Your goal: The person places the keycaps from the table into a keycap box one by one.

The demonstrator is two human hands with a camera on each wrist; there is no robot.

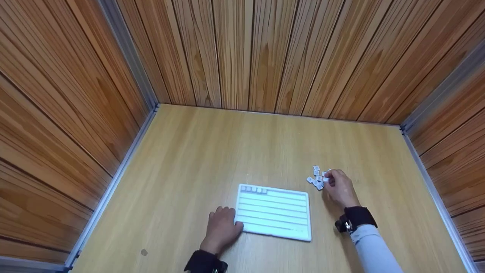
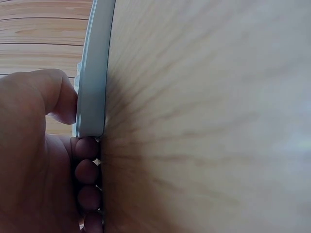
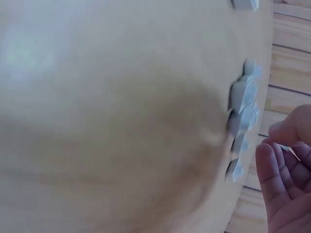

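A white rectangular board (image 1: 273, 212) with ruled rows lies flat on the table. Several small white square tiles (image 1: 254, 189) sit side by side in its top row, at the left end. My left hand (image 1: 221, 227) grips the board's lower left edge, thumb over the face and curled fingers against the side, as the left wrist view shows. To the right is a loose cluster of small white tiles (image 1: 316, 173), thick and keycap-like in the right wrist view. Above its right side, my right hand (image 1: 341, 187) pinches a small white tile with thumb and forefinger, mostly hidden by the fingertips.
Wood-plank walls (image 1: 231, 57) enclose the wooden table (image 1: 189, 151) at the back and both sides, with grey metal strips along the edges. A dark round spot (image 1: 144, 252) marks the tabletop at the front left. Another tile (image 3: 246, 4) lies apart from the cluster.
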